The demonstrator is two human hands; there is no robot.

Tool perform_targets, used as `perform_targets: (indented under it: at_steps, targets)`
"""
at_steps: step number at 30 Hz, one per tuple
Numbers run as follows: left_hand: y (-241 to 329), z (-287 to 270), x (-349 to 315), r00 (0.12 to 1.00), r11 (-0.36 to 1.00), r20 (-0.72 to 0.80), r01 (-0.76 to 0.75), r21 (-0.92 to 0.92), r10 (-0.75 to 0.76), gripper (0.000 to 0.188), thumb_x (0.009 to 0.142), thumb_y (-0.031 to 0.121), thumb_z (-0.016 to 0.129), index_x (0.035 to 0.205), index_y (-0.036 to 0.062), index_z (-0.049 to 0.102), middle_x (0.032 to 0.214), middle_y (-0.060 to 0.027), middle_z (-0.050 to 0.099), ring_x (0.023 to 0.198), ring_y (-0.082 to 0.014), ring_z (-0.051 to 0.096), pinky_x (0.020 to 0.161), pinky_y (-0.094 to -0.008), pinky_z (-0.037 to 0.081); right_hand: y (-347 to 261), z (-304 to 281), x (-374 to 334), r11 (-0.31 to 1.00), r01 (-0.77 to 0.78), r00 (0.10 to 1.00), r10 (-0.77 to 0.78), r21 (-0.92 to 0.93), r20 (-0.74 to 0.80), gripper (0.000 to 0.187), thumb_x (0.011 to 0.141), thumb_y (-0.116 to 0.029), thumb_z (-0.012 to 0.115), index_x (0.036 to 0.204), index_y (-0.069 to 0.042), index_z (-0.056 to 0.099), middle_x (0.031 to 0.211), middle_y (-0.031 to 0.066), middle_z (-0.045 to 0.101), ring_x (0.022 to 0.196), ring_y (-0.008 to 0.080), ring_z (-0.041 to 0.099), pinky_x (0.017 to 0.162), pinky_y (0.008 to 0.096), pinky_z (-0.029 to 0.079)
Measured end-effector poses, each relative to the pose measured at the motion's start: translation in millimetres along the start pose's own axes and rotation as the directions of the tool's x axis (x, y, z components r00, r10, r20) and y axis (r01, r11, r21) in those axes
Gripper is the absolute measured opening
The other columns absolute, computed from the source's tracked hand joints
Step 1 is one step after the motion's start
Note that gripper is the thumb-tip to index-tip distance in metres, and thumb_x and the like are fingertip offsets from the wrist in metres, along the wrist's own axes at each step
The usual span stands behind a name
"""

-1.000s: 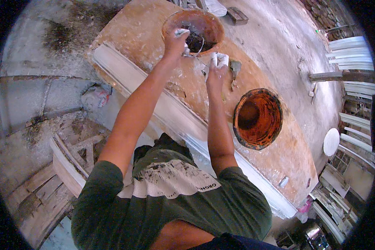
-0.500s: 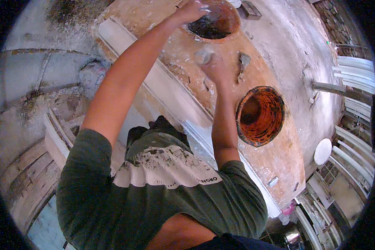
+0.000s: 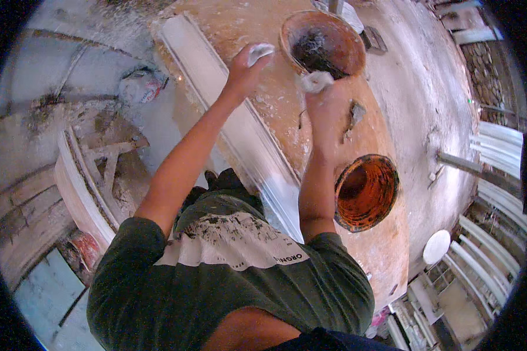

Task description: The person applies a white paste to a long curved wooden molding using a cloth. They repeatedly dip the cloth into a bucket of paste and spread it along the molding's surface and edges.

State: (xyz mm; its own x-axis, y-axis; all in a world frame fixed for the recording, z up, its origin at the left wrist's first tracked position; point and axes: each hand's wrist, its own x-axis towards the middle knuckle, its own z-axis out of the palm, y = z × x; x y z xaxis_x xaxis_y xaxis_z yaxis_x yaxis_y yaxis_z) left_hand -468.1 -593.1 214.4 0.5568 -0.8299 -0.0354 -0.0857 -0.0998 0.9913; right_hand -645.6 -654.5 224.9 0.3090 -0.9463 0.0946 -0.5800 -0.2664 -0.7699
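Note:
My left hand is raised over the long white moulding strip, its fingers wrapped round a small white wad. Nearer the middle, my right hand holds a fluffy whitish wad close to the near rim of the far bowl. That bowl is worn, with dark wet residue inside. An orange, black-streaked bowl stands nearer me, to the right of my right forearm. What the wads are made of cannot be told, and blur softens my right fingers.
The stained tan tabletop carries the strip along its left edge. A flat grey scraper-like piece lies between the bowls. A small block sits beside the far bowl. White lengths are stacked at right; a curved pale piece stands at left.
My left hand has come back from the far bowl toward the strip, with a white wad in it. My right hand has moved up to that bowl's near rim. The whole view has shifted.

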Motion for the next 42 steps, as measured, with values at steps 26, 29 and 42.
perform_targets:
  at_steps: [26, 29, 42]
  targets:
    - [-73, -188, -556, 0.271, 0.994, -0.962, -0.09, -0.06, -0.034, 0.044, 0.085, 0.028, 0.066, 0.122, 0.0083, 0.054, 0.103, -0.0074, 0.064, 0.097, -0.017, 0.058, 0.089, -0.0346, 0.046, -227, 216, -398, 0.57, 0.034, -0.38, -0.753, 0.821, 0.538, 0.021, 0.086, -0.015, 0.053, 0.099, 0.0, 0.06, 0.085, 0.0057, 0.06, 0.08, 0.017, 0.055, 0.072, 0.0322, 0.045]
    - [-1, -122, -696, 0.0, 0.944, -0.959, -0.176, -0.279, -0.284, 0.028, 0.082, 0.02, 0.068, 0.107, 0.008, 0.063, 0.093, -0.0045, 0.065, 0.088, -0.0122, 0.058, 0.077, -0.0291, 0.048, -244, 119, -532, 0.691, 0.034, -0.686, -0.509, 0.722, 0.519, 0.021, 0.09, -0.006, 0.05, 0.108, 0.002, 0.056, 0.089, 0.0054, 0.058, 0.071, 0.0111, 0.054, 0.064, 0.0258, 0.045]
    - [-94, 61, -936, -0.895, 0.827, -0.167, -0.447, 0.342, -0.414, 0.026, 0.08, -0.001, 0.065, 0.103, 0.0064, 0.057, 0.096, -0.003, 0.062, 0.088, -0.0132, 0.06, 0.075, -0.0262, 0.049, -98, 59, -923, 0.443, -0.131, -0.985, 0.041, 0.887, -0.166, 0.017, 0.08, -0.006, 0.064, 0.096, -0.003, 0.064, 0.081, 0.0111, 0.065, 0.07, 0.0215, 0.062, 0.064, 0.0342, 0.048]
